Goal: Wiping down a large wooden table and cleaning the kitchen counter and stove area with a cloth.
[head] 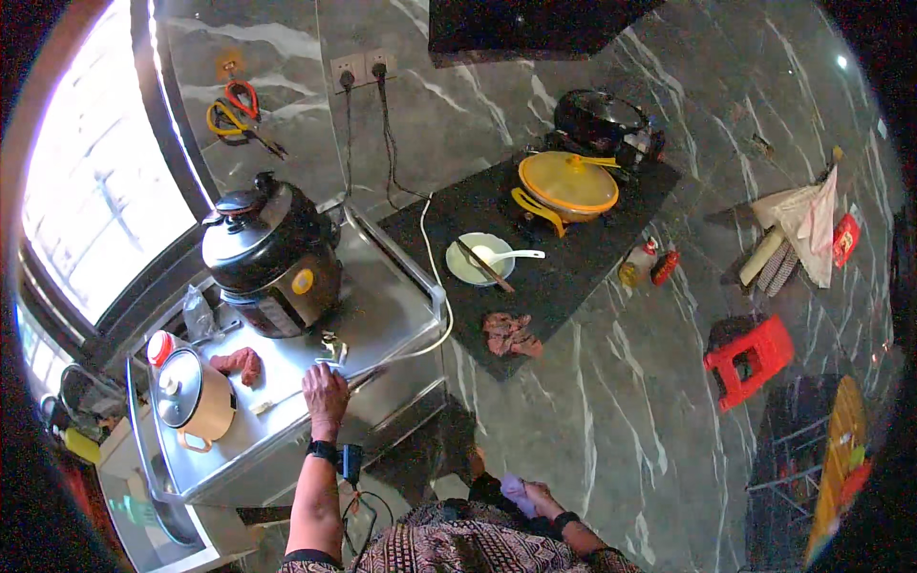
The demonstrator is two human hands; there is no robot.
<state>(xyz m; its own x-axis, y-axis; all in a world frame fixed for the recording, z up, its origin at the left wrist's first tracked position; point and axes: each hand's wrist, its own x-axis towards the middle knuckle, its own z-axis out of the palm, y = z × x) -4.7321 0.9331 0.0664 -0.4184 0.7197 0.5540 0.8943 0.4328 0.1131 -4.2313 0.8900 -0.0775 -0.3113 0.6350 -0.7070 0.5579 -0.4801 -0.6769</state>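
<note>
My left hand (pixel 327 397) reaches to the front edge of the metal counter (pixel 387 308), its fingertips beside a small shiny metal item (pixel 333 349); whether it grips that item cannot be told. At my waist my right hand (pixel 539 497) is closed on a light purple cloth (pixel 517 494). A black and silver electric pressure cooker (pixel 272 258) stands behind my left hand. To its left lie a reddish-brown cloth (pixel 240 364) and a lidded beige pot (pixel 204 405). A white bowl (pixel 466 271) with a spoon and chopsticks sits on the black cooktop surface (pixel 573 286).
A crumpled brown cloth (pixel 510 335) lies near the cooktop's front edge. Behind are a yellow-rimmed lidded pan (pixel 569 188) and a black pot (pixel 598 118). A white cable (pixel 445 315) crosses the counter's right edge. A red plastic stool (pixel 752 362) stands right.
</note>
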